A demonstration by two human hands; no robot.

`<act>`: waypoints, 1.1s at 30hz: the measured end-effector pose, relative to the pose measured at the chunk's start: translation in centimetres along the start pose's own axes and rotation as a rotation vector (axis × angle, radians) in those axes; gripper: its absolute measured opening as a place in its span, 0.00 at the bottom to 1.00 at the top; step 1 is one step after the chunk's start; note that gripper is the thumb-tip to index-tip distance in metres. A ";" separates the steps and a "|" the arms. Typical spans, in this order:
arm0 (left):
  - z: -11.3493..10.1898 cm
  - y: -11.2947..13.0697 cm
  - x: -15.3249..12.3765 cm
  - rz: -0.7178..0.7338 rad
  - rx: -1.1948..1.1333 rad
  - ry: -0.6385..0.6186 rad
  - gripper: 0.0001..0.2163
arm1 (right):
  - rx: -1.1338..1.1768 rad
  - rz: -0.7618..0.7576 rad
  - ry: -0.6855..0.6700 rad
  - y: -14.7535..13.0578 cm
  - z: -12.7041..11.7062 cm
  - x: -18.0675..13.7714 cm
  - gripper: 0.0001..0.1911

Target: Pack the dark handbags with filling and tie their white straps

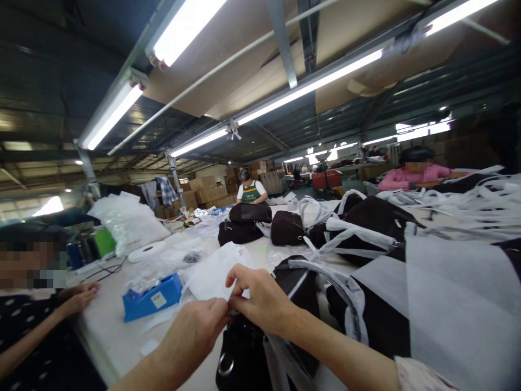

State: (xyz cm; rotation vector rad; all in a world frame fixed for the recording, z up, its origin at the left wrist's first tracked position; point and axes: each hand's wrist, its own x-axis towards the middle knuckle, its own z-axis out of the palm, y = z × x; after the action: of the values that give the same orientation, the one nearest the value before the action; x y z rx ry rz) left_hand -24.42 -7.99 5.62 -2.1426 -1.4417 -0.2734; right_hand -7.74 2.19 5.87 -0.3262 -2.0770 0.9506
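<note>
My left hand [199,328] and my right hand [260,298] meet at the lower middle, both pinching the near edge of a white thin sheet [215,271] that rises toward the table. Directly below my hands sits a black bag [244,353] with a round metal ring on its front. White wrapped straps [325,277] trail over the black bag to the right of my right hand.
A blue tape dispenser [151,298] lies left of my hands on the white table [109,320]. Several black bags [287,227] with white wrapping crowd the far side. A large white sheet [459,304] covers the right. A person's hand [79,298] rests at the left; other people work farther back.
</note>
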 end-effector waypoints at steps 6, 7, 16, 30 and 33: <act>-0.3 0.4 0.4 -0.303 -0.286 -0.279 0.14 | -0.503 -0.390 0.004 1.2 1.9 -2.8 0.05; -0.3 0.4 0.4 -0.323 -0.283 -0.289 0.14 | -0.570 -0.454 -0.023 1.3 2.2 -3.2 0.06; -1.3 0.5 0.0 -0.444 -0.726 -0.310 0.07 | -0.052 -0.064 -0.066 0.7 1.7 -2.0 0.08; -2.9 0.0 0.0 -0.598 -1.110 -0.640 0.06 | -0.924 -0.335 -0.382 -1.0 4.5 -2.0 0.12; -3.5 -1.8 -1.0 -0.535 -1.116 -0.624 0.16 | -0.788 -0.283 -0.371 -2.8 2.6 -2.2 0.15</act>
State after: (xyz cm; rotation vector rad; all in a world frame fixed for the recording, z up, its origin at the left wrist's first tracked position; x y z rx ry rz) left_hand -26.01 -10.08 8.65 -2.7444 -2.6835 -0.8086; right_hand -8.08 -2.18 5.60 -0.2496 -2.6893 -0.0204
